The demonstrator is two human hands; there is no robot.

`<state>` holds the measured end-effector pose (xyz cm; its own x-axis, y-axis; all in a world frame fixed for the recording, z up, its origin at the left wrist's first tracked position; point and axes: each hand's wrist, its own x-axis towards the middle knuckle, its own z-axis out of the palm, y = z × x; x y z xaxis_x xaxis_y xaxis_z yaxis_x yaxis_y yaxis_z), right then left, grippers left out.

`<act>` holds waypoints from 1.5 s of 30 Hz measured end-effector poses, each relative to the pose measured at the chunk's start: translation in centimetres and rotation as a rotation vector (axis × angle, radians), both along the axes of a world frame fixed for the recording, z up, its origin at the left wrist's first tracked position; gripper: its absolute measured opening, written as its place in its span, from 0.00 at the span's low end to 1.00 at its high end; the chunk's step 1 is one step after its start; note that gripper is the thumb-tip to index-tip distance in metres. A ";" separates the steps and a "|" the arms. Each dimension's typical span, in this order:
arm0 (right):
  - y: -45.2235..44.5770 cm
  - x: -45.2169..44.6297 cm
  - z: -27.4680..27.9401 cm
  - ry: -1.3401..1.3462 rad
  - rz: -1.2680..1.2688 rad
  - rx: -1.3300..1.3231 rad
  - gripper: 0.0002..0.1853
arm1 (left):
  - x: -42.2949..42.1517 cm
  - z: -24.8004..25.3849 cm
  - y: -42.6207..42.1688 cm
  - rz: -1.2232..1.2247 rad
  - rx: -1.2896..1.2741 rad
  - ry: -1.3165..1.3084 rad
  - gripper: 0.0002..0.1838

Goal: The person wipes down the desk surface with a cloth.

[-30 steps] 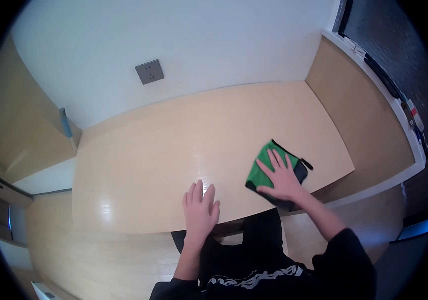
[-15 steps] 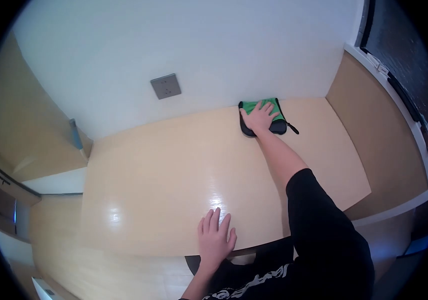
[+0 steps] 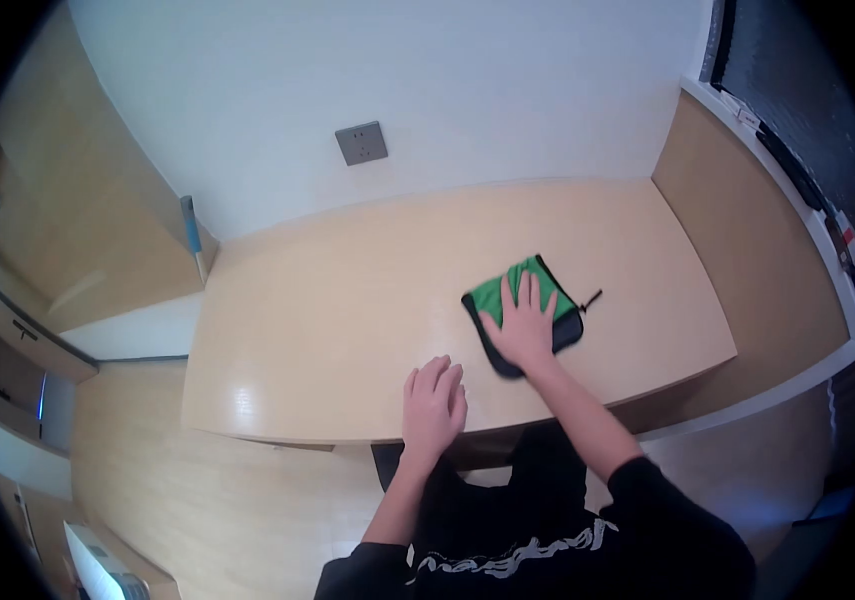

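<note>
A flat green and black zip pouch [image 3: 489, 295] lies askew on the pale wooden table, its black strap [image 3: 593, 300] sticking out to the right. My right hand [image 3: 525, 330] rests palm down on the pouch with the fingers spread, covering its middle. At the table's front edge, to the left of the pouch and apart from it, is my left hand [image 3: 433, 405]. Its fingers are loosely stretched and hold nothing.
The wooden table [image 3: 318, 310] meets a white wall with a grey socket plate [image 3: 362, 143]. A wooden side panel [image 3: 748, 220] borders it on the right. At the left back corner stands a blue-handled object [image 3: 192, 230] against the cabinet.
My right hand and the pouch under it have come from the wall side toward me, and the pouch has turned. My left hand stays near the front edge. The camera view has shifted.
</note>
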<state>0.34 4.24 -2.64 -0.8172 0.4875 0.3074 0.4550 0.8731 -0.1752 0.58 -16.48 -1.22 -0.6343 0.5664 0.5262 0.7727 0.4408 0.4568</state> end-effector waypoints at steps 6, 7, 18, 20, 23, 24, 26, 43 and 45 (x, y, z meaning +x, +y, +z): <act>-6.6 11.7 1.9 -0.072 0.191 -0.060 0.39 | 0.3 0.1 -0.8 -0.016 0.168 -0.047 0.15; -6.6 12.4 2.1 -0.093 0.218 -0.039 0.39 | 0.2 0.1 -1.0 -0.022 0.161 -0.083 0.15; 1.6 2.0 2.8 -0.182 0.362 -0.030 0.44 | -1.6 0.1 -4.7 0.333 -0.110 0.017 0.21; 3.7 -4.0 1.2 -0.115 0.226 -0.047 0.47 | -1.5 0.7 -4.3 0.338 -0.217 -0.026 0.23; 6.5 -13.7 0.6 -0.055 -0.034 -0.058 0.51 | -1.6 0.6 -4.3 0.332 -0.194 -0.036 0.23; 7.0 -16.4 0.8 -0.061 -0.122 -0.078 0.51 | -1.6 0.7 -4.3 0.338 -0.206 -0.028 0.23; 7.6 -20.7 1.3 -0.076 -0.278 -0.103 0.51 | -1.6 0.7 -4.3 0.340 -0.212 -0.024 0.23; -2.2 -6.0 0.2 -0.053 0.154 0.015 0.41 | -1.9 -1.0 -4.6 0.337 -0.125 0.014 0.23; -4.7 -0.3 0.6 -0.039 0.211 0.018 0.39 | -1.7 -1.2 -4.5 0.336 -0.125 0.024 0.22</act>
<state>0.04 -0.43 -2.06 -0.9122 0.2988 0.2803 0.2678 0.9526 -0.1442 -1.10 -21.03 -2.47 -0.7844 0.3895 0.4827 0.5849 0.7236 0.3666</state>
